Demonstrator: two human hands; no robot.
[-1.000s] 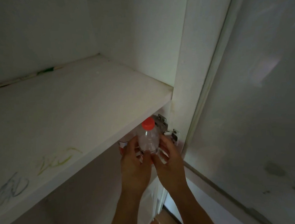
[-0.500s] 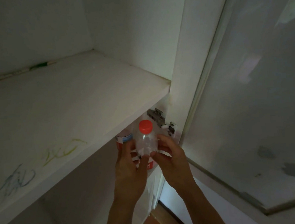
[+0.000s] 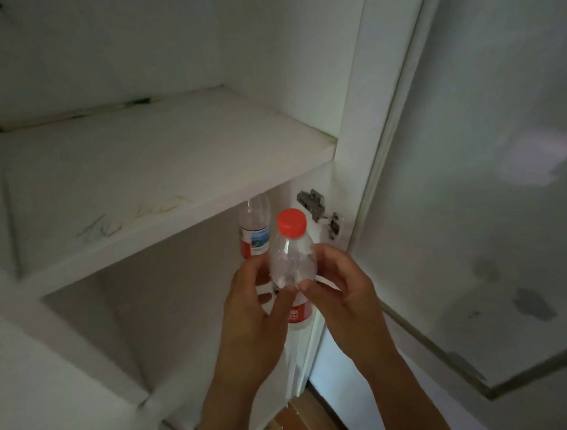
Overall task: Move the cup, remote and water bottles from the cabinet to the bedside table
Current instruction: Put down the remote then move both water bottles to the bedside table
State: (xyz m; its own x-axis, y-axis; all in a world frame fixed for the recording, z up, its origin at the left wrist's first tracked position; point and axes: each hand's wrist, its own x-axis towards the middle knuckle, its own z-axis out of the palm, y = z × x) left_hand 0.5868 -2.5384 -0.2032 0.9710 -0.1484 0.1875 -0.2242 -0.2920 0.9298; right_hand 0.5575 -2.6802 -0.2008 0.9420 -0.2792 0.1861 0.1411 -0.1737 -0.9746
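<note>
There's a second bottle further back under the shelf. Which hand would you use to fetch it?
Probably the left hand: it sits right beside the second bottle, which stands behind and left of the red-capped bottle. The right hand, nearer the hinge, could keep holding that one.

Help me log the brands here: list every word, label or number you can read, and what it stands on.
No text is legible.
Held bottle, red label band: white print, too blurred to read.
Second bottle behind it, red and blue label: too blurred.
Shelf: green and blue scribbles, not readable words.
</note>
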